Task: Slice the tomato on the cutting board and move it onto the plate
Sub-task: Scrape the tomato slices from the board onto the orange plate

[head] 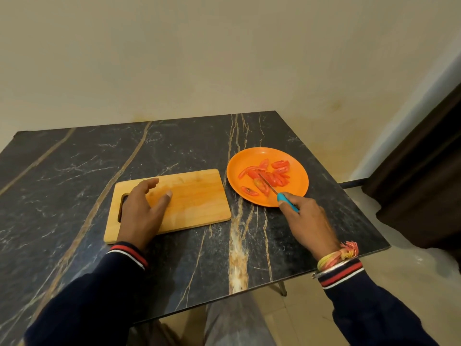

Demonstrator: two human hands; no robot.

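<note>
"Two hands: what is each doing?"

"Left hand [142, 211] lies flat, fingers spread, on the cutting board [197, 196]. Right hand [309, 221] grips the knife [282, 197], fingers curled round its handle, blade among the tomato slices [274, 177] on the plate [249, 158], at the board's three o'clock."

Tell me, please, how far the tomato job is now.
Done: the slices lie on the plate; the board shows no tomato. In hand: the right hand holds the knife, blade over the slices; the left hand rests on the board. Left: perhaps only withdrawing the knife.
</note>
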